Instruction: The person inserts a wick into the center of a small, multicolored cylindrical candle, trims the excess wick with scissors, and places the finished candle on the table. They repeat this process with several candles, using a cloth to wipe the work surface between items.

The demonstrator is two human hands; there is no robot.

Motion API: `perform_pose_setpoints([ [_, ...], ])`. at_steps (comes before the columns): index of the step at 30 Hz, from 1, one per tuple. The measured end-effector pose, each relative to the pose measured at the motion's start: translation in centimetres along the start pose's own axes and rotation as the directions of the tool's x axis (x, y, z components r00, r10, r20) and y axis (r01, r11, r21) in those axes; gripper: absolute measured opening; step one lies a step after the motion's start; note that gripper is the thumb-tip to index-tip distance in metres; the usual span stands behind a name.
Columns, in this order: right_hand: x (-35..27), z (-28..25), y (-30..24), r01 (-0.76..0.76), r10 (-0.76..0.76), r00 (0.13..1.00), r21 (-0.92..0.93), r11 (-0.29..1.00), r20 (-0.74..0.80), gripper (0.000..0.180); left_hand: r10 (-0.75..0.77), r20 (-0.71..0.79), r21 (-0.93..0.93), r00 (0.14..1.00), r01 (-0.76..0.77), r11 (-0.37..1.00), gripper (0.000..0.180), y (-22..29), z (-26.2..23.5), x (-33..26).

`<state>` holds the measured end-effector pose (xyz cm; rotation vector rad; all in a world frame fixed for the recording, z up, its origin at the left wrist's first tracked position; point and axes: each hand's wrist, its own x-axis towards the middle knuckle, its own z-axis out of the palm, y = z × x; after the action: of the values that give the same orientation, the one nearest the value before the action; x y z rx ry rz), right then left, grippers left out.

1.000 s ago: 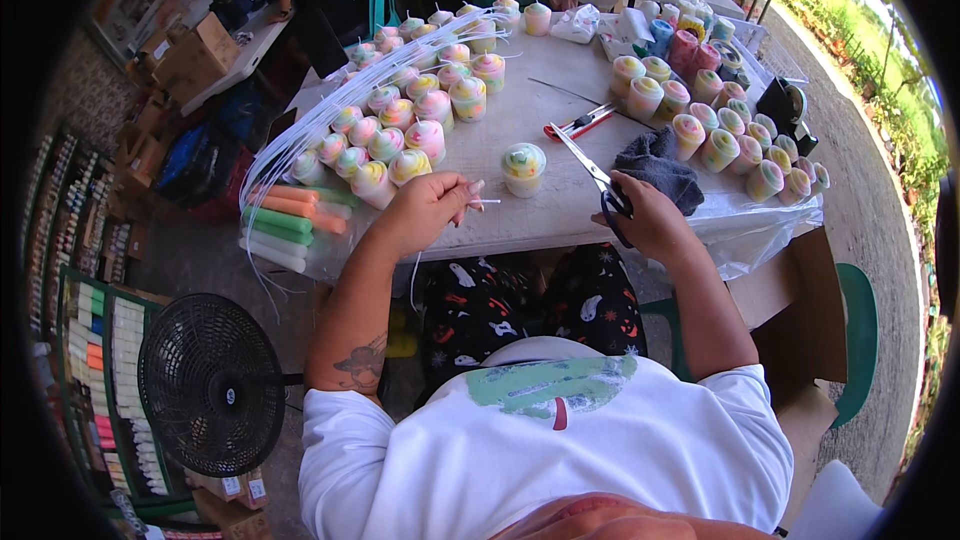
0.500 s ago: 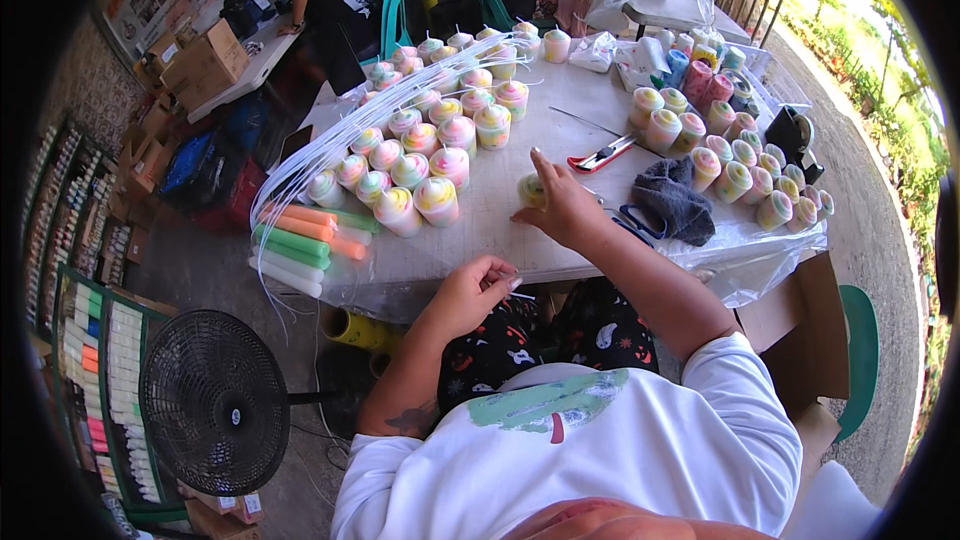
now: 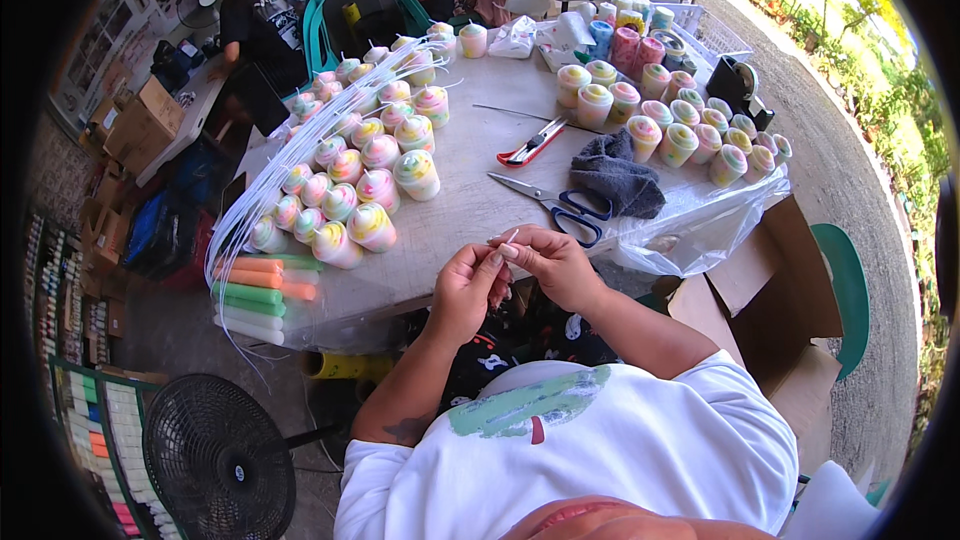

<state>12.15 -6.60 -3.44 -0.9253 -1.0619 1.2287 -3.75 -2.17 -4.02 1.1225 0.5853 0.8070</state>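
My left hand (image 3: 464,285) and my right hand (image 3: 553,265) meet in front of my lap at the table's near edge. Thumbs and fingers of both are pinched together around a short, thin white wick (image 3: 513,236), whose tip sticks up between them. Whether anything else is held beneath the fingers cannot be seen. Farther left stand rows of pastel swirl-topped candles (image 3: 380,187), with a bundle of long white wicks (image 3: 290,130) lying across them. Just beyond my right hand lie scissors (image 3: 562,204) with dark blue handles, a red box cutter (image 3: 532,143) and a dark grey cloth (image 3: 618,178).
Orange, green and white sticks (image 3: 250,297) lie at the table's left corner. More candles (image 3: 678,140) and a black tape dispenser (image 3: 738,90) stand on the right. An open cardboard box (image 3: 775,290) is beside me; a black fan (image 3: 220,460) stands left. Other people are beyond the table.
My right hand has drawn back from a small candle on the table to my left hand. That candle no longer shows at its spot. The view has shifted to the right.
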Motion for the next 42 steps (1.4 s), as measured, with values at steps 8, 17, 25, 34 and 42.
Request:
perform_pose_setpoints([
  [8, -2.7, -12.9, -8.6, 0.443, -0.323, 0.851, 0.237, 0.865, -0.413, 0.015, -0.261, 0.25, 0.281, 0.932, 0.188, 0.941, 0.022, -0.5, -1.9, -3.4],
  [17, -18.3, -34.8, -21.8, 0.698, -0.548, 0.702, 0.284, 0.658, -0.454, 0.022, -0.358, 0.114, 0.574, 0.927, 0.233, 0.785, 0.017, 0.7, -4.1, -3.8],
  [25, -37.6, -49.8, -29.9, 0.579, -0.557, 0.16, -0.38, 0.722, -0.815, 0.019, -0.202, 0.318, 0.701, 0.926, -0.087, 0.708, 0.014, 3.3, 2.1, 1.6],
  [34, -49.0, -58.3, -18.9, 0.542, -0.328, -0.046, -0.299, 0.785, -0.944, 0.026, -0.073, 0.261, 0.832, 0.963, -0.186, 0.523, 0.011, 9.0, 2.6, 10.2],
  [42, -44.4, -52.2, -11.4, 0.543, -0.202, -0.18, -0.268, 0.796, -0.963, 0.027, -0.16, 0.187, 0.9, 0.969, -0.104, 0.423, 0.016, 10.2, 1.6, 16.2],
])
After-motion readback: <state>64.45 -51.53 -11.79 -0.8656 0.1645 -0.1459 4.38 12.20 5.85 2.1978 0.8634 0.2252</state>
